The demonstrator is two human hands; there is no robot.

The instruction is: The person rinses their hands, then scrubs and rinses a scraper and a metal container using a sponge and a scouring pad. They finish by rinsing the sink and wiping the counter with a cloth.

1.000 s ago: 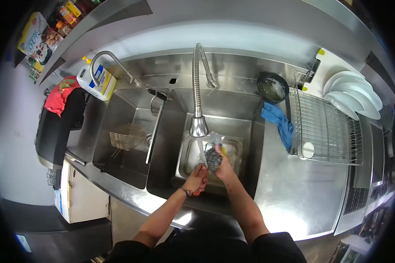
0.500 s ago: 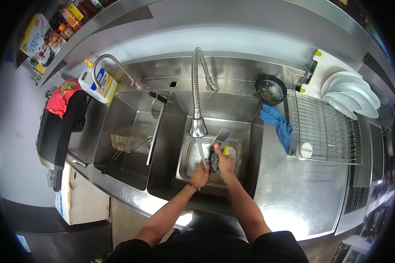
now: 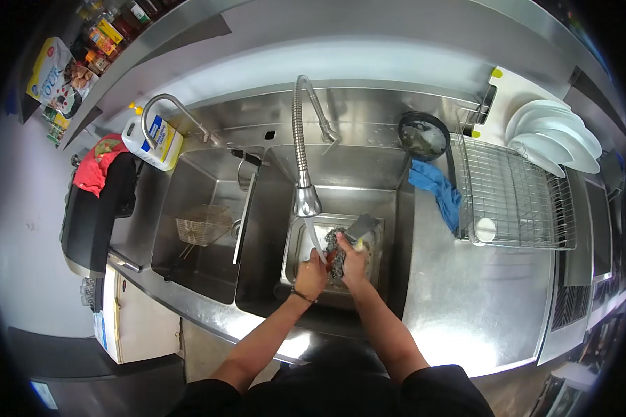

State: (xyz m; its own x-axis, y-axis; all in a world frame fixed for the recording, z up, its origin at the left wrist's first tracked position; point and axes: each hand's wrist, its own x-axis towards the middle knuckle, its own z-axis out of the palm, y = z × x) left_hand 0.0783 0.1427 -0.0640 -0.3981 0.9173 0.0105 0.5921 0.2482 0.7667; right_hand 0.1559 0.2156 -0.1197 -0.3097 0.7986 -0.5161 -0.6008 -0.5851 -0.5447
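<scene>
Running water from the tap falls over my left hand (image 3: pixel 311 275), which is closed around the handle end of a flat metal spatula (image 3: pixel 362 226). The spatula's wide blade points up and to the right. My right hand (image 3: pixel 353 263) is closed on a grey steel wool scourer (image 3: pixel 336 244), its thumb on top, and the scourer lies along the spatula between both hands. A small yellow piece (image 3: pixel 359 245) shows beside the right fingers. Below them, a rectangular metal pan (image 3: pixel 287 258) sits in the right-hand sink basin. Most of the spatula's handle is hidden.
The hose tap (image 3: pixel 307 201) hangs just above my hands. A wire fry basket (image 3: pixel 203 226) lies in the left basin. To the right are a blue cloth (image 3: pixel 436 191), a black pan (image 3: pixel 424 135), a wire dish rack (image 3: pixel 522 201) and stacked white plates (image 3: pixel 553 135).
The spatula blade has swung lower and to the right, and more of the scourer shows. My hands stay close together under the tap; the view has shifted slightly.
</scene>
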